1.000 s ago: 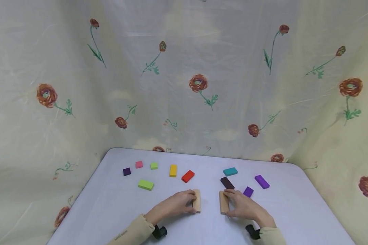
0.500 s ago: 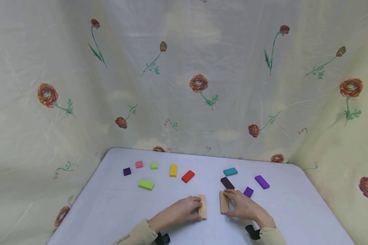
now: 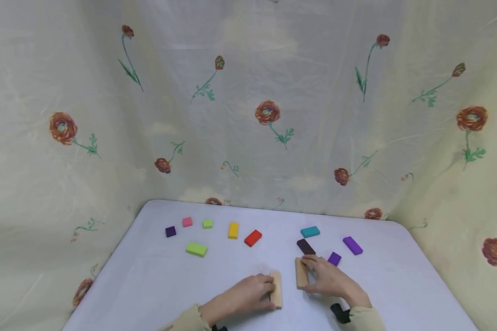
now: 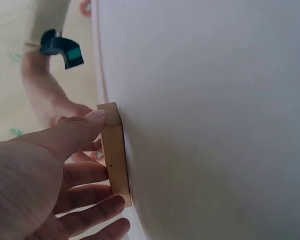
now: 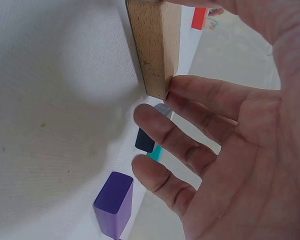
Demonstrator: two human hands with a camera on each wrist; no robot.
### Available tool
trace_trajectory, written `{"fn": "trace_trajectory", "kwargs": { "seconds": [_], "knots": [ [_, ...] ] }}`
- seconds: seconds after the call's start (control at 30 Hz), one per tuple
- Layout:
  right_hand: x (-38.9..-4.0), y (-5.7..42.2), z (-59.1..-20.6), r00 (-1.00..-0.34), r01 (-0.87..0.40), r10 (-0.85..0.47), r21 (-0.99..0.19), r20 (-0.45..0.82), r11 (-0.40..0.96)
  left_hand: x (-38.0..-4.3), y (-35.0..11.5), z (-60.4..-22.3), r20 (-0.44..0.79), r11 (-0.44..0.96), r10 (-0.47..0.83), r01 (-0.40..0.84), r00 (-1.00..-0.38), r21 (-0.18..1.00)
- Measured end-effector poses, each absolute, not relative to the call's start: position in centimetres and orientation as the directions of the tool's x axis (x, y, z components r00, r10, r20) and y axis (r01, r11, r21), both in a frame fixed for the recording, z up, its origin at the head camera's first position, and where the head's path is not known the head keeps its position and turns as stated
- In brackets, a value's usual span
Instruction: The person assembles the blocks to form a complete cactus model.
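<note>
Near the front middle of the table, my left hand (image 3: 250, 293) grips a plain wooden block (image 3: 276, 290) by its two ends, thumb at the near end and fingers at the far end. In the left wrist view that wooden block (image 4: 115, 155) lies against the white tabletop. To the right, my right hand (image 3: 330, 279) holds a second plain wooden block (image 3: 301, 273) in the same way. The right wrist view has this block (image 5: 155, 47) between thumb and fingers, the other fingers spread. A gap separates the two blocks. Just beyond the right one lies a black block (image 3: 306, 247).
Purple blocks (image 3: 352, 245) and a teal block (image 3: 310, 231) lie beyond my right hand. Further left are red (image 3: 253, 238), yellow (image 3: 233, 231), green (image 3: 196, 249), pink (image 3: 187, 222) and dark purple (image 3: 170, 231) blocks. A flowered curtain (image 3: 298, 179) surrounds the white table (image 3: 157, 285).
My left hand has drawn its wooden block toward the near edge and a little to the right, closer to the other block. My right hand and its block have stayed put.
</note>
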State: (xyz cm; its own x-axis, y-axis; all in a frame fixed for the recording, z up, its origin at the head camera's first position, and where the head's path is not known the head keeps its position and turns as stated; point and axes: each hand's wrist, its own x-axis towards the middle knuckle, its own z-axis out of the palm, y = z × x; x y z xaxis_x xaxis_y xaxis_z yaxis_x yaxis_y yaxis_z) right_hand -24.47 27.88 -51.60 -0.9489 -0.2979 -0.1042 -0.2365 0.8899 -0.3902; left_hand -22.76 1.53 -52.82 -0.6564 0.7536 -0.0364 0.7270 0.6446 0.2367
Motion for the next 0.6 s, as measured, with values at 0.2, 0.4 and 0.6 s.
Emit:
{"fn": "trace_trajectory", "kwargs": {
  "seconds": [0.2,0.4,0.6],
  "knots": [
    [-24.5,27.9,-51.5,-0.950,-0.225,-0.289,-0.385,-0.116,0.895,-21.6,1.4,-52.7,-0.062,0.624,0.774,0.744,-0.630,0.237],
    [-24.5,27.8,-51.4,-0.950,-0.232,-0.293,-0.382,-0.109,0.895,-20.8,1.3,-52.5,-0.062,0.597,0.797,0.767,-0.601,0.236],
    [-24.6,27.8,-51.5,-0.949,-0.223,-0.292,-0.395,-0.123,0.891,-20.4,1.3,-52.3,-0.064,0.593,0.802,0.779,-0.594,0.204]
  ]
}}
